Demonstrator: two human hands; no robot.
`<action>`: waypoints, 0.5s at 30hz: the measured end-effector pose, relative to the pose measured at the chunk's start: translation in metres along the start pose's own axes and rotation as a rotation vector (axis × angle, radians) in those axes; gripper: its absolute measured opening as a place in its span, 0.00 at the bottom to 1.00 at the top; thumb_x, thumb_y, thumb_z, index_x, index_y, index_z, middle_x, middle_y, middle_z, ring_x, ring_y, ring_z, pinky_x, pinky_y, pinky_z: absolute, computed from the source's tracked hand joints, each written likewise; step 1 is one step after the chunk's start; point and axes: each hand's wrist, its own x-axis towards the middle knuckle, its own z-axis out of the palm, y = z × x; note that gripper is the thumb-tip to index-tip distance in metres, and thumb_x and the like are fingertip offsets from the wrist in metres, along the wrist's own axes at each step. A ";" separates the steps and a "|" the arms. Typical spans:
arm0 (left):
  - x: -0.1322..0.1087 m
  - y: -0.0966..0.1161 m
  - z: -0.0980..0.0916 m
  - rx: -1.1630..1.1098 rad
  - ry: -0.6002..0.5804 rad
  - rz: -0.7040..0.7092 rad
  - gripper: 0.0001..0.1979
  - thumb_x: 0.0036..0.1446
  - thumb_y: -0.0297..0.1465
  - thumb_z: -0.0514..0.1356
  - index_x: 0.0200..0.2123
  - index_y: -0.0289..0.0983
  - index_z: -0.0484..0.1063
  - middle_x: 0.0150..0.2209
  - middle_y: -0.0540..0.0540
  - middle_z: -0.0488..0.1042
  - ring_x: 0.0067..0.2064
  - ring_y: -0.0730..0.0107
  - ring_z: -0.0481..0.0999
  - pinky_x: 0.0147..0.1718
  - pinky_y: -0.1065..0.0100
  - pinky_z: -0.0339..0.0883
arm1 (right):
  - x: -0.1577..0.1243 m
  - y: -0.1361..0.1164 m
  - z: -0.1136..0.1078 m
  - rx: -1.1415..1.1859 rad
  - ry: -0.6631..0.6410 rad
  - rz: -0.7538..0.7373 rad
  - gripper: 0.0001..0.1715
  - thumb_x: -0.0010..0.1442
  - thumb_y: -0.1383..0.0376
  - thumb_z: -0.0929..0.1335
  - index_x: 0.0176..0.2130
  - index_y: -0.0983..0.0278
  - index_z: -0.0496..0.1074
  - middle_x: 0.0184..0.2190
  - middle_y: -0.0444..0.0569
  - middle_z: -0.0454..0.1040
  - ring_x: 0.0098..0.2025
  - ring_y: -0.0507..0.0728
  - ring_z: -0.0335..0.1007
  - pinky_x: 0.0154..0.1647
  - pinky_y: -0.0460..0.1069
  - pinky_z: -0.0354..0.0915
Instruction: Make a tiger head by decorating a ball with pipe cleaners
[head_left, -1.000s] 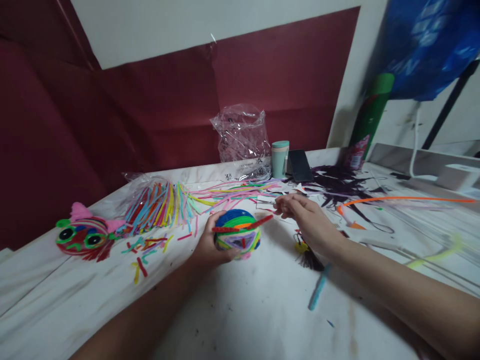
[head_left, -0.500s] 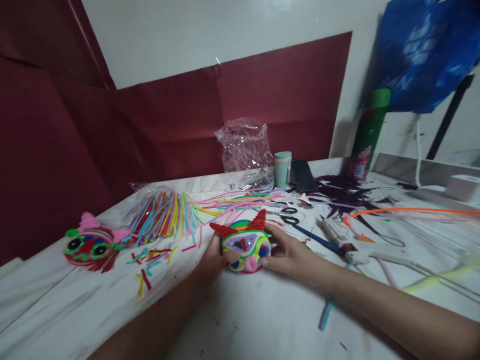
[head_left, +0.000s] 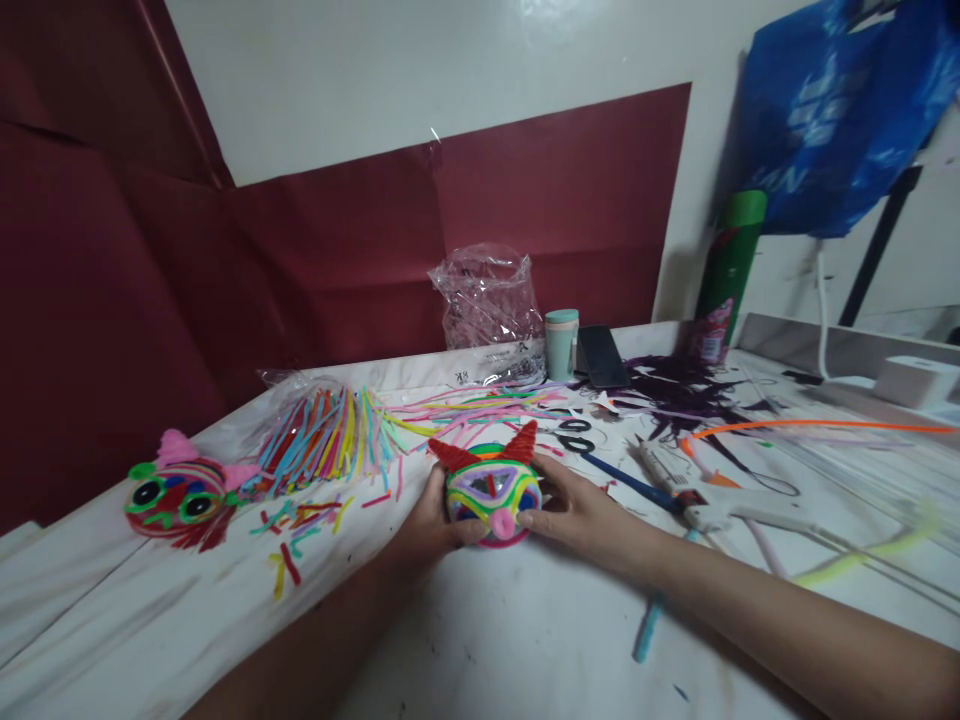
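The right hand [head_left: 574, 510] has come in from the right side, where it was held away a second ago, and now it is on the round striped face [head_left: 493, 500] too. The face has tipped as well: its red ears [head_left: 521, 442] now stick up, and its pink nose [head_left: 502, 523] shows in front. Half a second ago it looked almost the same as now. The face sits right between the two hands, low over the white table [head_left: 540, 640], but I cannot tell if its bottom touches. It is round, so no side looks clearly longest, and the ears line up left to right, just like the hands. No hand is nearer, because both touch it. The left hand [head_left: 439, 520] is curled around the left side, with its thumb on the front. The right hand grips the other side, and its thumb tip is just beside the nose. Little cut bits [head_left: 304, 515] lie to the left, and past them is another face with big black eyes [head_left: 180, 498]. Black-handled scissors [head_left: 576, 440] lie behind the right hand. A short light blue stick [head_left: 649, 625] lies by the right arm.
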 end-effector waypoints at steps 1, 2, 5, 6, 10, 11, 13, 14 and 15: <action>0.000 0.000 0.001 0.002 0.009 0.000 0.42 0.37 0.27 0.70 0.56 0.40 0.55 0.53 0.39 0.69 0.53 0.50 0.69 0.51 0.53 0.63 | 0.000 0.000 0.000 -0.003 0.000 0.001 0.36 0.51 0.56 0.72 0.56 0.63 0.60 0.44 0.51 0.73 0.41 0.57 0.71 0.41 0.52 0.69; -0.001 0.001 0.003 0.005 0.023 0.003 0.42 0.37 0.27 0.70 0.55 0.41 0.55 0.53 0.39 0.69 0.53 0.51 0.70 0.51 0.53 0.63 | 0.000 0.000 0.000 -0.006 -0.002 0.002 0.36 0.51 0.56 0.72 0.56 0.63 0.60 0.44 0.51 0.73 0.41 0.57 0.70 0.41 0.52 0.69; -0.002 0.003 0.006 0.007 0.031 0.011 0.41 0.37 0.27 0.70 0.55 0.40 0.55 0.52 0.39 0.69 0.52 0.51 0.70 0.50 0.53 0.63 | 0.000 0.001 0.000 -0.003 -0.005 -0.007 0.35 0.51 0.55 0.71 0.55 0.63 0.60 0.45 0.51 0.73 0.42 0.57 0.70 0.41 0.52 0.69; -0.002 0.003 0.006 0.000 0.023 0.017 0.41 0.37 0.28 0.70 0.55 0.40 0.56 0.52 0.39 0.69 0.52 0.51 0.70 0.50 0.53 0.63 | 0.000 0.001 0.000 -0.001 -0.005 -0.009 0.35 0.52 0.55 0.71 0.55 0.62 0.60 0.45 0.51 0.73 0.42 0.58 0.70 0.41 0.52 0.69; -0.001 0.001 0.002 -0.017 0.006 0.011 0.35 0.42 0.31 0.68 0.54 0.40 0.58 0.53 0.39 0.69 0.55 0.51 0.67 0.51 0.54 0.63 | -0.002 0.003 0.000 0.005 -0.012 0.009 0.36 0.52 0.55 0.71 0.56 0.62 0.60 0.44 0.51 0.73 0.43 0.58 0.71 0.41 0.52 0.69; -0.001 0.001 0.001 -0.015 0.006 0.007 0.34 0.43 0.31 0.68 0.53 0.40 0.59 0.53 0.39 0.68 0.55 0.51 0.67 0.51 0.55 0.63 | -0.002 0.003 -0.001 0.008 -0.010 0.013 0.36 0.52 0.55 0.71 0.56 0.62 0.59 0.44 0.51 0.73 0.42 0.58 0.71 0.41 0.52 0.69; -0.001 -0.001 -0.001 -0.013 0.012 0.016 0.33 0.44 0.31 0.67 0.53 0.40 0.59 0.54 0.40 0.68 0.55 0.51 0.67 0.51 0.55 0.63 | -0.002 0.003 -0.001 0.009 -0.010 0.011 0.36 0.52 0.55 0.71 0.56 0.63 0.60 0.44 0.51 0.74 0.41 0.58 0.71 0.42 0.52 0.68; 0.000 -0.002 -0.001 -0.014 0.007 0.026 0.33 0.44 0.32 0.67 0.53 0.40 0.59 0.54 0.40 0.68 0.55 0.51 0.67 0.51 0.55 0.63 | -0.002 0.003 -0.001 0.007 -0.012 0.008 0.36 0.52 0.55 0.71 0.55 0.63 0.60 0.44 0.51 0.74 0.41 0.58 0.71 0.42 0.52 0.68; 0.000 -0.002 -0.002 -0.016 -0.002 0.033 0.33 0.44 0.32 0.68 0.54 0.40 0.59 0.54 0.39 0.68 0.55 0.51 0.66 0.51 0.55 0.63 | -0.001 0.003 0.000 0.007 -0.015 0.003 0.36 0.51 0.55 0.71 0.55 0.63 0.60 0.44 0.51 0.74 0.42 0.58 0.71 0.42 0.52 0.68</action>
